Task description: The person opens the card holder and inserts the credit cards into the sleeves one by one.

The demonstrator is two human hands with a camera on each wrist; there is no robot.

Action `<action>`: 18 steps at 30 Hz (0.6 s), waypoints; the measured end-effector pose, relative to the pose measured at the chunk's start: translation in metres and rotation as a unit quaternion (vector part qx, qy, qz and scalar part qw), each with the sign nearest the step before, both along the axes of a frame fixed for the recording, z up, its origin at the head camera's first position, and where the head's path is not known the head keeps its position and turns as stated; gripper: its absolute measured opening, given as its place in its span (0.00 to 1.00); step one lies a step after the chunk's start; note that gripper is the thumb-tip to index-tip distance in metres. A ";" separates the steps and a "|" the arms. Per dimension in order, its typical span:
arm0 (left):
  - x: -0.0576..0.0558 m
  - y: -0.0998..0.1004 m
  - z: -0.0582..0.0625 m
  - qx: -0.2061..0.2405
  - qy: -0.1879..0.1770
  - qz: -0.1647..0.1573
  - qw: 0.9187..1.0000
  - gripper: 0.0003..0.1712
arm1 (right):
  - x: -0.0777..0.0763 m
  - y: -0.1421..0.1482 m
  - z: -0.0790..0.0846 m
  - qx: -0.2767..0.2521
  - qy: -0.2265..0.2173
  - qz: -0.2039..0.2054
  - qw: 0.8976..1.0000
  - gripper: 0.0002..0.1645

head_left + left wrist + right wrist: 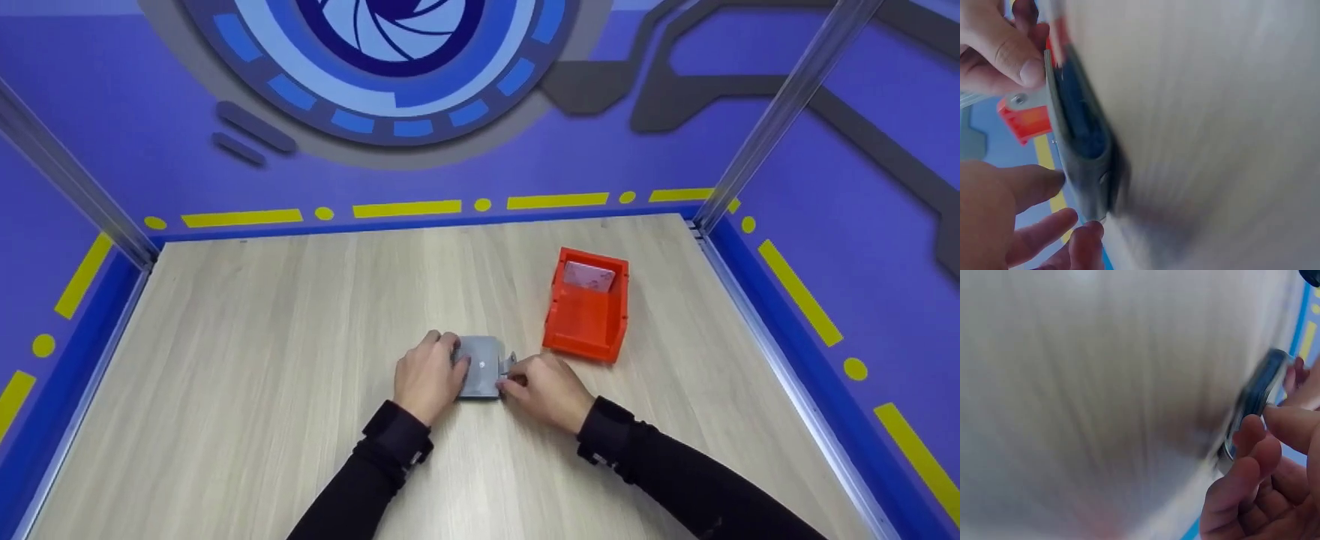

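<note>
A small grey wallet (480, 366) lies on the wooden table, with a strap bearing a round metal snap (1018, 99) sticking out from its right side. It is partly spread at the edge, and a dark blue inside (1081, 121) shows in the left wrist view. My left hand (427, 377) grips its left side, thumb on the top face and fingers at the edge. From the right, my right hand (551, 390) pinches the wallet's edge near the strap. The right wrist view shows the thumb and curled fingers (1249, 439) against that edge.
An open red plastic bin (586, 307) stands just beyond my right hand, a pinkish patterned card (589, 277) at its far end. Blue printed walls (420, 180) enclose the wooden table (285, 322), with metal posts at the back corners.
</note>
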State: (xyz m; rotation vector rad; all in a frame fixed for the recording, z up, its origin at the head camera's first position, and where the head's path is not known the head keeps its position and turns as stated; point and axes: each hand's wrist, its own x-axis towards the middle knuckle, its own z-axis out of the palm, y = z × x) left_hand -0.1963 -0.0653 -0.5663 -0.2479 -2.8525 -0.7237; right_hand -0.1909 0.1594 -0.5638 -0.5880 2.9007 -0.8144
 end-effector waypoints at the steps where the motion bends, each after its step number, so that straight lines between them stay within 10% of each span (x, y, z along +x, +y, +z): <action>1: 0.002 -0.002 0.002 0.003 0.001 0.001 1.000 0.16 | -0.001 0.002 0.003 -0.004 -0.002 -0.011 1.000 0.09; 8: 0.017 -0.006 0.007 0.000 -0.036 -0.020 0.999 0.28 | -0.014 0.007 0.019 -0.001 -0.022 -0.071 0.997 0.13; 18: 0.025 0.006 -0.009 -0.011 -0.018 -0.015 1.000 0.33 | -0.023 -0.010 0.023 0.033 -0.027 -0.036 0.998 0.16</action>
